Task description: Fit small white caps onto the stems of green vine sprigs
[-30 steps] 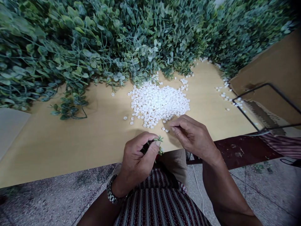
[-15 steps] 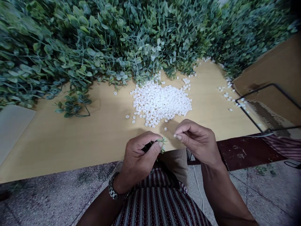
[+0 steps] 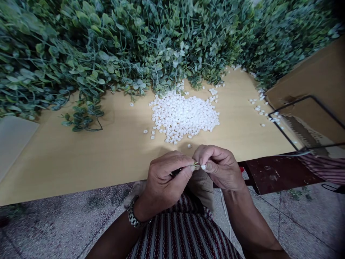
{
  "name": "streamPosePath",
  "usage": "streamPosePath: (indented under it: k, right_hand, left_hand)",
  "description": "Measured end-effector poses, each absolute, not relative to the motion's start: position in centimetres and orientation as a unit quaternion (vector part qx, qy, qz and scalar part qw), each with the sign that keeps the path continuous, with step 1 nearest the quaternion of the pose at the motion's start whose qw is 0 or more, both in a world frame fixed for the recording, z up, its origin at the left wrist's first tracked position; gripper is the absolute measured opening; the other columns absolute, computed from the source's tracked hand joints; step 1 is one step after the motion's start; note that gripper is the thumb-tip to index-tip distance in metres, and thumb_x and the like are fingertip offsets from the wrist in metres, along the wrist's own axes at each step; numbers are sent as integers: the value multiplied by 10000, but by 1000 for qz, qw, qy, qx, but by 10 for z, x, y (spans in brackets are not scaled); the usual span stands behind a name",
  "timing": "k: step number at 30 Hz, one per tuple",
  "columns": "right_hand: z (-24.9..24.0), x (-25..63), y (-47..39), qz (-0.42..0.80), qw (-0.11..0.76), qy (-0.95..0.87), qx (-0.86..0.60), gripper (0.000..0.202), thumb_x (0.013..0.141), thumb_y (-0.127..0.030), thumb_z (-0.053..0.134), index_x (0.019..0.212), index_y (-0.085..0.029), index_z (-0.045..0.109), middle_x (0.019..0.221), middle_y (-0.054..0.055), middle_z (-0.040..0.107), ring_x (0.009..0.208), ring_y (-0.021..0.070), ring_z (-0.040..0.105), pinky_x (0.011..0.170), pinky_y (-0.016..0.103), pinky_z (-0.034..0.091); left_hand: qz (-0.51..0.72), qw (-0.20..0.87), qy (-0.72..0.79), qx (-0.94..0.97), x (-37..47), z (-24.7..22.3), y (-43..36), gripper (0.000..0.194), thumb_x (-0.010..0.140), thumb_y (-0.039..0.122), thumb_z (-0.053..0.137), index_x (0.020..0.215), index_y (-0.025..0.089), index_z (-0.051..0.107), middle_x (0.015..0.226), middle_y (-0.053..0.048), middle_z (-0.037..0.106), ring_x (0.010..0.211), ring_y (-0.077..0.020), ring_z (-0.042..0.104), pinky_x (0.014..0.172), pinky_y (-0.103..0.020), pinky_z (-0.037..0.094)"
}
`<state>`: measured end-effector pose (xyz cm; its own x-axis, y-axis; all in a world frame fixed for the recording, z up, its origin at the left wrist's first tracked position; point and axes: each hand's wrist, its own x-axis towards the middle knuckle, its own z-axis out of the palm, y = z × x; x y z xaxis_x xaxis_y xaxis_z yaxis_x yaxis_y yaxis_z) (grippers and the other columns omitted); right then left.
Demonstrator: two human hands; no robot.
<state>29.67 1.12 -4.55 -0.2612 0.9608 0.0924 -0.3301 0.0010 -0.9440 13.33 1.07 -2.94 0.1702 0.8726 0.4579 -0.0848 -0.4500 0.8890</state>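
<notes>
My left hand (image 3: 168, 176) pinches a thin green artificial stem (image 3: 196, 164) between thumb and forefinger, most of it hidden by the fingers. Close against it, my right hand (image 3: 222, 167) grips a small white plastic bead (image 3: 203, 167) with its fingertips. The stem's tip meets the bead; whether it passes through the hole I cannot tell. Both hands are over the near edge of the table. Just beyond them lies a heap of the same white beads (image 3: 185, 115), with a few loose ones around it.
A thick mass of artificial green foliage (image 3: 151, 46) covers the table's (image 3: 115, 154) far side. One leafy sprig (image 3: 82, 117) lies at left, near a pale sheet (image 3: 16, 140). At right stand a torn cardboard box (image 3: 309, 82) and a black metal frame (image 3: 285, 135).
My right hand has moved left and slightly down, bringing the bead to the stem. My left hand has shifted a little right. The hands, apart before, now meet.
</notes>
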Motion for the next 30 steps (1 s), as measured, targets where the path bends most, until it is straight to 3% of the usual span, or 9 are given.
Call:
streamPosePath:
  k: [18,30]
  right_hand:
    - [-43,299,13,581,487,-568,-320,50,799,-225,667,765,-189,669,685,3,595,624,108,527,581,254,439]
    - [-39,292,8,520,489,-593,-372,78,804,-245,660,748,-190,664,674,12,630,614,114,565,580,261,484]
  left_hand:
    - [528,340,321,709,129,-30,11,139,740,8,573,726,116,659,636,-57,660,574,-117,577,535,-231,494]
    - [521,358,326,703,128,-35,14,147,764,37,561,702,128,659,589,-35,628,540,-106,540,516,-224,464]
